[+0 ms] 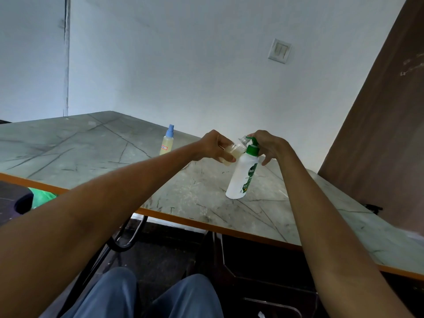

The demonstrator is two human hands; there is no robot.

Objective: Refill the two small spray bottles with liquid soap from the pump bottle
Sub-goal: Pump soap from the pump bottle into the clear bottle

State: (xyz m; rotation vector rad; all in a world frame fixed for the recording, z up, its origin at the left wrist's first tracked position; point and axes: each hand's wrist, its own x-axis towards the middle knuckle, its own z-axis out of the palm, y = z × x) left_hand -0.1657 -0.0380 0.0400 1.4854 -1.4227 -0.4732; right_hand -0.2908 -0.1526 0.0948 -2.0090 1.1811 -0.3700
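Open small bottle (231, 151) held tilted at the pump spout.
A capped spray bottle (168, 141) stands alone on the counter (91, 143), which is bare to its left. The left hand (212, 145) has its fingers curled tightly round the small bottle, with the bottle's mouth at the nozzle. The pump bottle (243, 177) stands near the counter's front edge. The right hand (268, 145) has its fingers bent over the pump head, thumb hanging loose.

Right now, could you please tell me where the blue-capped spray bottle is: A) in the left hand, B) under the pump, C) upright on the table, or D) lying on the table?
C: the blue-capped bottle stands upright on the table, untouched; the left hand holds the uncapped bottle at the pump bottle.
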